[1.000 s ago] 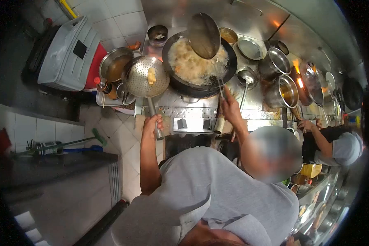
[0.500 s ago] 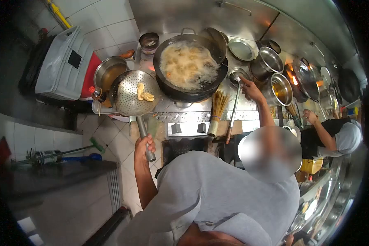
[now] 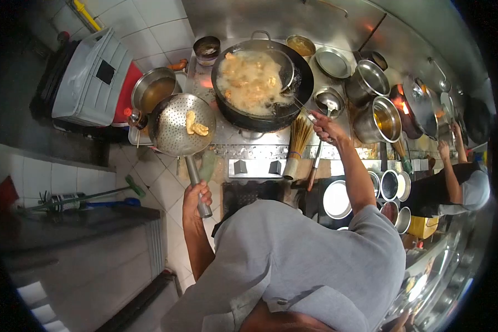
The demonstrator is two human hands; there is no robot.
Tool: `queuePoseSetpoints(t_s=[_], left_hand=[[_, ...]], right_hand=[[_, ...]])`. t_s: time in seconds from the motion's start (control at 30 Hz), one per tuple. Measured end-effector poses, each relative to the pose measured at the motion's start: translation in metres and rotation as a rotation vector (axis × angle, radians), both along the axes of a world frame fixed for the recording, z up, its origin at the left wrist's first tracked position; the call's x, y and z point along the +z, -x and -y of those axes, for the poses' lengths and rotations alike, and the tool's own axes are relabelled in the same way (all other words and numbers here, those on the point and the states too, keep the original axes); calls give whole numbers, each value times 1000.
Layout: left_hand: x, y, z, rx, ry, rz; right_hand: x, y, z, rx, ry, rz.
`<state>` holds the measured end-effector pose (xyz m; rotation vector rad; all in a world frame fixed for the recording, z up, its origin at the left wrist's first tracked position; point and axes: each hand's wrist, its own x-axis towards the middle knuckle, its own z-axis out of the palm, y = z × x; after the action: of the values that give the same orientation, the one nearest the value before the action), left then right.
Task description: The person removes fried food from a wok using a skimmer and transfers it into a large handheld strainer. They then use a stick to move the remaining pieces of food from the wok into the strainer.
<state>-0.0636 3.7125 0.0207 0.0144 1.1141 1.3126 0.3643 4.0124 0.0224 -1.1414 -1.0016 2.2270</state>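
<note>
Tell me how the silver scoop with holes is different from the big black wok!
The silver scoop is shiny and dotted with holes, while the black wok is dark.
The scoop has a long, straight handle; the wok has a small loop handle at its far edge.
The scoop carries a little food, but the wok holds lots of bubbly liquid.
Both are round.

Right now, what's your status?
Left hand gripping skimmer, fried food on it. Right hand holding strainer, dipped into bubbling wok. Nothing seen blocking the wok.
</note>
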Motion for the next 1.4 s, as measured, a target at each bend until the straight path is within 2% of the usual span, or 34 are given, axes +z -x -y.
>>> queuePoseSetpoints(t_s=[0.2, 0.37, 0.5, 0.57, 0.6, 0.67, 0.73, 0.87, 0.93, 0.97, 1.03, 1.07, 1.17, 1.2, 1.27, 1.4], left_hand=[[1, 3, -1, -19, -3, -4], [0, 6, -5, -23, -4, -8], [-8, 11, -10, -28, -15, 22], [-9, 12, -13, -34, -18, 31], [-8, 11, -13, -38, -17, 40], [-8, 12, -16, -52, -23, 41], [-9, 13, -18, -60, -30, 39], [-15, 15, -19, -75, -42, 67], [-16, 15, -21, -83, -38, 68], [-15, 15, -20, -89, -19, 42], [-14, 15, -20, -103, 1, 17], [-15, 14, -20, -106, -4, 21], [-15, 13, -22, -116, -14, 23], [-15, 13, -21, -122, -18, 17], [-19, 15, -22, -138, -37, 32], [-18, 16, -22, -163, -42, 36]], right_hand=[[-4, 9, 27, -53, -75, 76], [14, 12, 37, -37, -307, 351], [19, 7, 38, -44, -375, 411], [17, 11, 40, -23, -652, 711], [17, 12, 43, -27, -649, 716], [17, 18, 51, -79, -890, 909], [18, 21, 58, -92, -838, 937], [5, 16, 70, -186, -968, 976], [-12, 9, 74, -368, -1424, 965], [0, 10, 81, -368, -1421, 967], [44, 18, 98, -220, -799, 988], [49, 21, 100, -225, -796, 991], [55, 27, 102, -292, -416, 608], [56, 29, 102, -293, -417, 608], [60, 32, 102, -331, -212, 440], [48, 24, 99, -388, -86, 271]])
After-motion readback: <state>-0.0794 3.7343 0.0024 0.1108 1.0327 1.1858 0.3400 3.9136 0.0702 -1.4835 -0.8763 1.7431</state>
